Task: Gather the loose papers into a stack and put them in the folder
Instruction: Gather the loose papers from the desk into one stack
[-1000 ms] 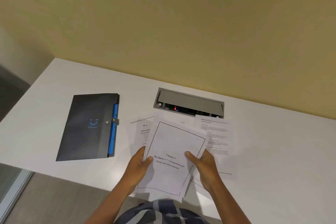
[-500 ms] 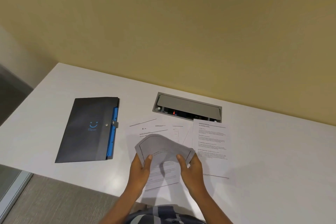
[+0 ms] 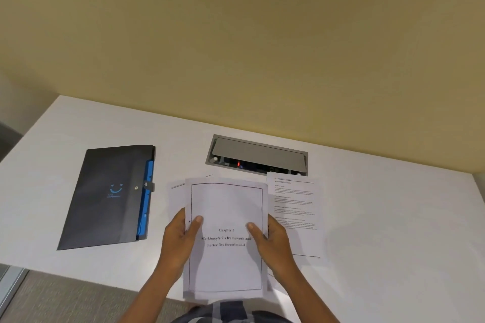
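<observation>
A bordered title sheet reading "Chapter 3" is held upright in front of me, at the table's front edge. My left hand grips its left edge and my right hand grips its right edge, thumbs on the front. A printed text page lies flat on the table to the right, partly behind the held sheet. Another loose sheet peeks out on the left. The dark folder with blue tabs and a snap lies shut on the left of the table.
The white table runs against a yellow wall. A grey cable box with its lid raised is set into the table behind the papers. The table's front edge and grey floor lie below left.
The title sheet was bent over and lowered onto the papers half a second ago; now it is flat, upright and squared between both hands. The folder has not moved.
</observation>
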